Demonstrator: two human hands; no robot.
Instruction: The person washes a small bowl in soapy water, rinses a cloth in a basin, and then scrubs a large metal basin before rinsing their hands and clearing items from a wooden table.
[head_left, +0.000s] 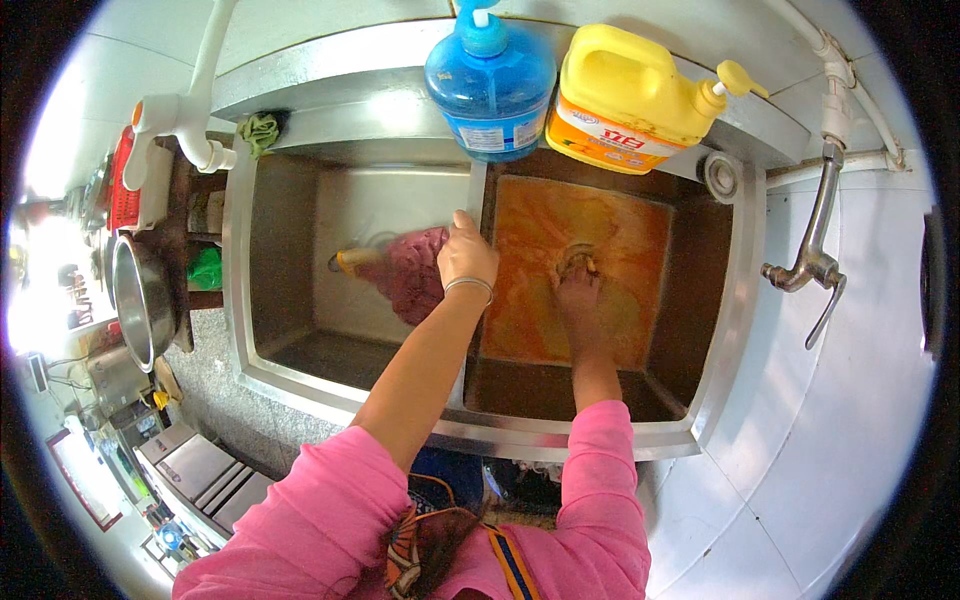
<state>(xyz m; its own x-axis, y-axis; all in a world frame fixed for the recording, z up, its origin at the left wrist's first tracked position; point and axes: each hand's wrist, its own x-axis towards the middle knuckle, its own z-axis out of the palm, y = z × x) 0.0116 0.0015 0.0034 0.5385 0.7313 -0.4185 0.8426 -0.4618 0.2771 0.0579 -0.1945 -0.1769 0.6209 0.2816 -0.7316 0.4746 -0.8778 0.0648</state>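
Observation:
My left hand (466, 259), with a metal bangle at its wrist, is at the divider of a double steel sink (478, 217). Its fingers touch a dark pink cloth (416, 274) hanging down in the left basin; whether they grip it is not clear. A blurred yellowish thing with a dark tip (352, 261) lies beside the cloth. My right hand (579, 289) reaches into murky orange water (630, 300) in the right basin, at the drain fitting (576, 259). Its fingertips are partly hidden by the water, so a hold cannot be made out.
A blue pump bottle (491, 90) and a yellow detergent jug (630, 105) stand on the back ledge. A green cloth (261, 133) and a round drain strainer (721, 177) lie at the corners. Taps (814, 262) flank the sink; a steel bowl (142, 304) hangs left.

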